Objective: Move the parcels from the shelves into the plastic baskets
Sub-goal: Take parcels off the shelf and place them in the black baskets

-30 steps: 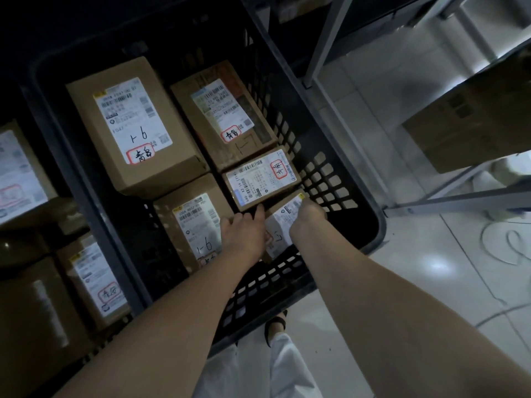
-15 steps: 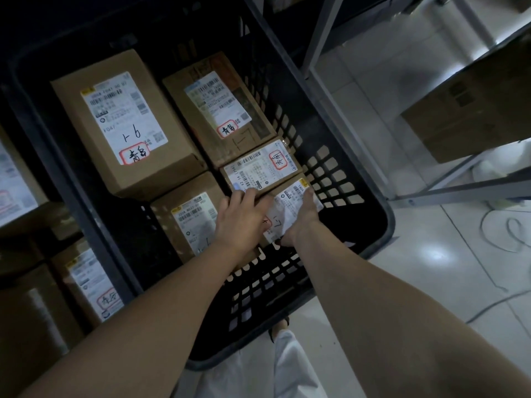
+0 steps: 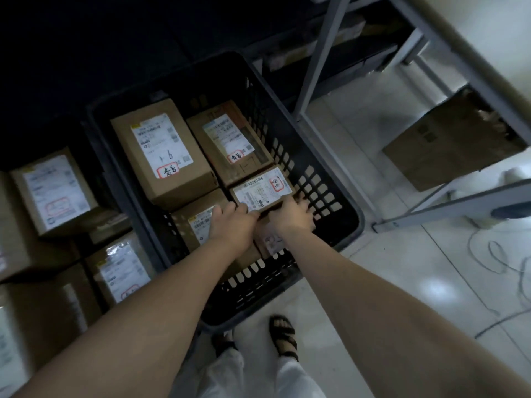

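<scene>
Head view: both of your arms reach down into the black plastic basket, which stands on the floor beside the shelf frame. The thing to watch is the flat parcel, lying label up near the basket's right wall and just beside the taller box behind it.

Its long axis runs across you from left to right, with the right end angled slightly away. It lies just ahead of both hands, on the far side of your knuckles, and you have one hand at each end of its near long edge.

Your right grip is grasping the flat parcel, with the fingers curled over the near-right corner, tight to the lattice wall. Your left grip touches the near-left corner while lying across the lower box. Whether it pinches the flat parcel or only rests against it, you cannot tell from here.

A small parcel sits under your right wrist, close against the near edge of the flat parcel. The right hand looks better placed to steer. Judging by the gap, any shift of the flat parcel has to go along its long axis or straight up, because the wall and the neighbouring boxes hem it in.

A large box fills the basket's far-left part.
</scene>
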